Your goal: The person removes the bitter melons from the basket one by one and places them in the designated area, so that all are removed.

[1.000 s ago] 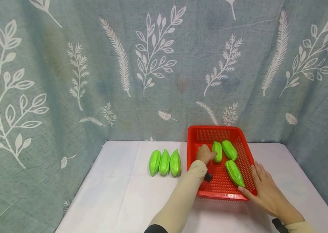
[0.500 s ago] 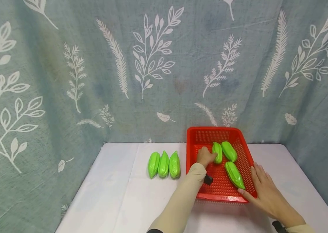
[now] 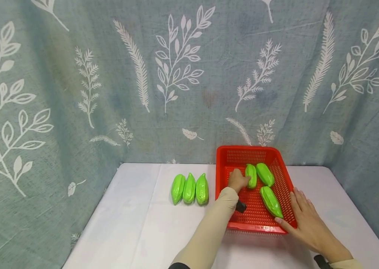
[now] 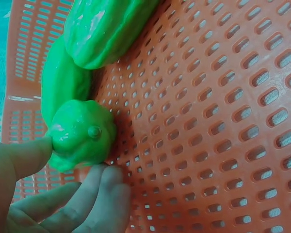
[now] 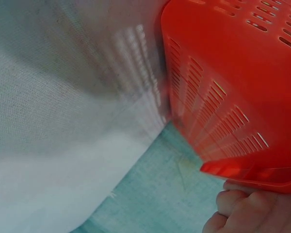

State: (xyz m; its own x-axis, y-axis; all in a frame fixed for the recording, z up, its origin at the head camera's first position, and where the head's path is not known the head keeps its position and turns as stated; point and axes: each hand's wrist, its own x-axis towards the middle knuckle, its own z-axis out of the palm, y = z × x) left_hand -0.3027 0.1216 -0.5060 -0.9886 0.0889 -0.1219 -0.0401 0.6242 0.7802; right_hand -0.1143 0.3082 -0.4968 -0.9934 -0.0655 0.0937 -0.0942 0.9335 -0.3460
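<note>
In the red basket (image 3: pixel 256 226), my left hand (image 3: pixel 237 181) pinches a green ridged vegetable (image 3: pixel 251 176). The left wrist view has the thumb of that hand (image 4: pixel 72 194) against one side of the vegetable (image 4: pixel 80 131), with fingertips at its lower edge. Two similar green vegetables lie beside it, one at the back right (image 3: pixel 265 174), the other nearer the front right (image 3: pixel 271 202). My right hand (image 3: pixel 310 226) rests on the basket's right rim near the front corner, fingers straight, thumb over the edge. In the right wrist view, part of this hand (image 5: pixel 257 211) touches the rim.
Left of the basket, three green vegetables stand in a row on the white table (image 3: pixel 135 209): the left one (image 3: pixel 178 189), the middle one (image 3: pixel 189 189) and the right one (image 3: pixel 202 189). A patterned grey-green curtain (image 3: pixel 216 127) surrounds the table's back and sides.
</note>
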